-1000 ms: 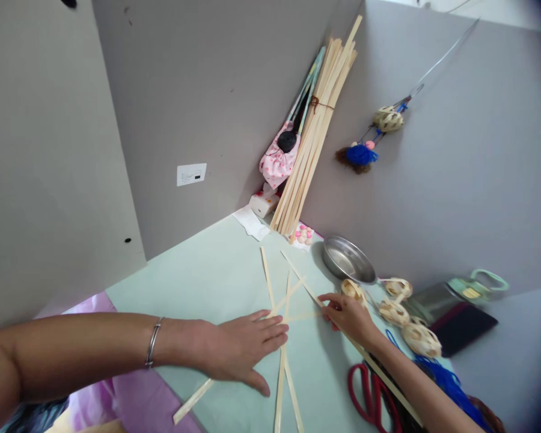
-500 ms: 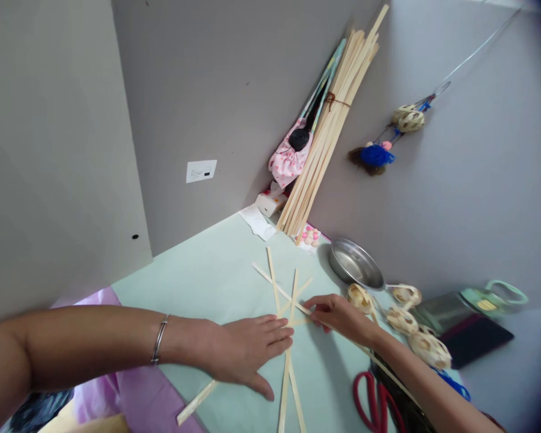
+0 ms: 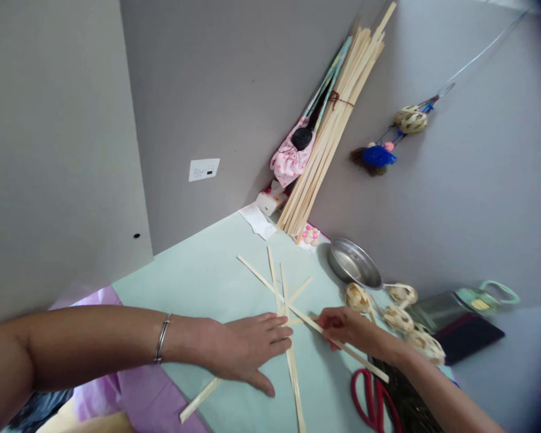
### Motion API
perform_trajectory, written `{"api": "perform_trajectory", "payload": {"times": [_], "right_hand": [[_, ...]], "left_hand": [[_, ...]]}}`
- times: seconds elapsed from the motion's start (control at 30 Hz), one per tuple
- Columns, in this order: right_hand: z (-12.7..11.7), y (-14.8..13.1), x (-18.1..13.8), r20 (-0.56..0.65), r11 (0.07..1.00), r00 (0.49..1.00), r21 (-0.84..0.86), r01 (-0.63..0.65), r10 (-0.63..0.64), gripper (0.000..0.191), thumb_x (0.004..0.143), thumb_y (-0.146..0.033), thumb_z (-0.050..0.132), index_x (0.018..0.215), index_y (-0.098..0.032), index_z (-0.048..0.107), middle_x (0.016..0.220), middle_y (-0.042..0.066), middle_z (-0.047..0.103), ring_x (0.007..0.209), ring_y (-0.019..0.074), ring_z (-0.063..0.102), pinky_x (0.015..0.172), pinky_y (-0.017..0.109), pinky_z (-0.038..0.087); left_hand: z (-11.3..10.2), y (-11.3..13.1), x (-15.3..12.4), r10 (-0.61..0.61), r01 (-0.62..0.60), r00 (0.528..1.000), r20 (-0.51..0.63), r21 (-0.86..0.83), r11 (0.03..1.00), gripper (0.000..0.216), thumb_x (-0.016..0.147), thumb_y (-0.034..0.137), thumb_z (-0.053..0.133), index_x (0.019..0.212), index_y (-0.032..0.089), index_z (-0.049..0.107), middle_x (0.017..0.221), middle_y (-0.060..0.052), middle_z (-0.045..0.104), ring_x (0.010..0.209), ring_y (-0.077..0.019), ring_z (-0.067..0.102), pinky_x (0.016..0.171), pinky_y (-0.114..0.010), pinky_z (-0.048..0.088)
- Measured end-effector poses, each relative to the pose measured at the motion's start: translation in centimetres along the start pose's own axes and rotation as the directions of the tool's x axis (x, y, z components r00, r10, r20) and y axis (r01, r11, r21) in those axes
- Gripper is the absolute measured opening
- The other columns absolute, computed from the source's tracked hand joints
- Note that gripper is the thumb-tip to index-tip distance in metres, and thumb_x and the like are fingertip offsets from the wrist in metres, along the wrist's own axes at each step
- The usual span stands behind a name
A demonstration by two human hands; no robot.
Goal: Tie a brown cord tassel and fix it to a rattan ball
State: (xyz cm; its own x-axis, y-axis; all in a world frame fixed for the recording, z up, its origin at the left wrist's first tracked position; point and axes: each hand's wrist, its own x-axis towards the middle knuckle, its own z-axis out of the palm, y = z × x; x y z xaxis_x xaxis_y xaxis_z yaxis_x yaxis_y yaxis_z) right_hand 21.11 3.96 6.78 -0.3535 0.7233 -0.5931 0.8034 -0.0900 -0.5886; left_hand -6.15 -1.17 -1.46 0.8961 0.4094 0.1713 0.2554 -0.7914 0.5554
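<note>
Several pale bamboo strips [image 3: 293, 365] cross one another on the light green tabletop, fanned out like a star. My left hand [image 3: 255, 349] lies flat across their crossing, fingers spread, and covers part of it. One long bamboo strip [image 3: 363, 359] runs diagonally from the upper left, over the crossing, to the lower right. My right hand [image 3: 342, 328] pinches this strip between thumb and fingers, to the right of the crossing. Another strip end [image 3: 201, 400] sticks out below my left wrist.
Red-handled scissors [image 3: 372, 400] lie below my right hand. Woven bamboo balls [image 3: 399, 319], a metal bowl [image 3: 355, 263], a green-lidded bottle [image 3: 442, 310] and a dark flat object [image 3: 473, 338] stand along the right wall. A tied bundle of strips [image 3: 331, 132] leans in the corner.
The strip in my right hand has slid toward the upper left, its right end now showing. My right hand moved slightly right. An upright strip's top has shifted left. My left hand stays put.
</note>
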Motion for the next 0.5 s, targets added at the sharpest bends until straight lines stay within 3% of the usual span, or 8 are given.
{"api": "perform_trajectory", "payload": {"times": [0.13, 0.2, 0.3, 0.33, 0.37, 0.43, 0.5], "right_hand": [[2.2, 0.8, -0.4, -0.025, 0.998, 0.999, 0.066, 0.024, -0.022, 0.011, 0.079, -0.030, 0.058, 0.075, -0.020, 0.060, 0.059, -0.002, 0.060, 0.056, 0.0154, 0.057, 0.058, 0.026, 0.043], [3.3, 0.6, -0.4, -0.145, 0.998, 0.988, -0.014, 0.059, -0.060, 0.015, 0.081, -0.034, 0.057, 0.078, -0.019, 0.061, 0.064, 0.000, 0.062, 0.061, 0.0171, 0.058, 0.061, 0.028, 0.044], [4.8, 0.0, -1.6, -0.471, 0.967, 0.864, -0.246, 0.064, -0.177, 0.020, 0.084, -0.037, 0.053, 0.087, -0.020, 0.065, 0.085, 0.007, 0.068, 0.077, 0.0219, 0.062, 0.072, 0.033, 0.047], [5.4, -0.2, -2.4, -0.532, 0.954, 0.822, -0.297, 0.045, -0.204, 0.021, 0.086, -0.038, 0.052, 0.089, -0.021, 0.064, 0.089, 0.008, 0.068, 0.079, 0.0226, 0.063, 0.074, 0.034, 0.047], [6.1, -0.4, -3.3, -0.540, 0.945, 0.815, -0.325, 0.026, -0.208, 0.022, 0.088, -0.039, 0.050, 0.086, -0.022, 0.063, 0.088, 0.007, 0.068, 0.078, 0.0222, 0.063, 0.073, 0.032, 0.046], [8.1, -0.4, -5.3, -0.471, 0.940, 0.872, -0.338, -0.042, -0.130, 0.025, 0.090, -0.043, 0.049, 0.077, -0.024, 0.058, 0.069, 0.003, 0.065, 0.063, 0.0199, 0.060, 0.062, 0.029, 0.043], [10.9, 0.3, -7.0, -0.385, 0.930, 0.922, -0.354, -0.104, -0.044, 0.026, 0.090, -0.047, 0.050, 0.076, -0.026, 0.056, 0.066, 0.002, 0.066, 0.061, 0.0209, 0.063, 0.057, 0.028, 0.039]], "left_hand": [[-0.1, -0.1, 0.0, 0.001, 0.000, 1.000, 0.011, -0.024, 1.000, 0.082, 0.090, 0.060, 0.052, 0.149, 0.005, 0.037, 0.157, -0.020, 0.031, 0.151, -0.0332, 0.014, 0.124, -0.045, 0.015], [-0.3, -0.1, 0.0, -0.003, 0.004, 1.000, 0.017, -0.048, 0.999, 0.082, 0.089, 0.061, 0.052, 0.149, 0.007, 0.037, 0.158, -0.019, 0.031, 0.151, -0.0330, 0.014, 0.124, -0.046, 0.015], [-0.7, -0.1, -0.2, -0.005, 0.008, 0.999, 0.032, -0.094, 0.995, 0.081, 0.090, 0.061, 0.051, 0.151, 0.010, 0.035, 0.160, -0.016, 0.028, 0.152, -0.0313, 0.012, 0.124, -0.046, 0.015], [-0.9, -0.1, -0.2, -0.005, 0.009, 0.999, 0.039, -0.108, 0.994, 0.082, 0.090, 0.061, 0.050, 0.152, 0.010, 0.034, 0.160, -0.016, 0.028, 0.152, -0.0307, 0.012, 0.124, -0.046, 0.014], [-1.0, -0.1, -0.2, -0.004, 0.009, 0.999, 0.046, -0.119, 0.993, 0.082, 0.090, 0.061, 0.050, 0.152, 0.010, 0.032, 0.160, -0.016, 0.027, 0.152, -0.0302, 0.012, 0.124, -0.045, 0.014], [-1.1, 0.0, -0.2, -0.003, 0.010, 0.998, 0.058, -0.126, 0.992, 0.083, 0.091, 0.061, 0.049, 0.153, 0.010, 0.031, 0.160, -0.017, 0.026, 0.152, -0.0301, 0.012, 0.124, -0.046, 0.013], [-1.0, -0.1, -0.2, -0.010, 0.017, 0.998, 0.057, -0.115, 0.993, 0.083, 0.090, 0.062, 0.050, 0.152, 0.009, 0.032, 0.161, -0.019, 0.023, 0.152, -0.0310, 0.013, 0.124, -0.046, 0.015]]}}
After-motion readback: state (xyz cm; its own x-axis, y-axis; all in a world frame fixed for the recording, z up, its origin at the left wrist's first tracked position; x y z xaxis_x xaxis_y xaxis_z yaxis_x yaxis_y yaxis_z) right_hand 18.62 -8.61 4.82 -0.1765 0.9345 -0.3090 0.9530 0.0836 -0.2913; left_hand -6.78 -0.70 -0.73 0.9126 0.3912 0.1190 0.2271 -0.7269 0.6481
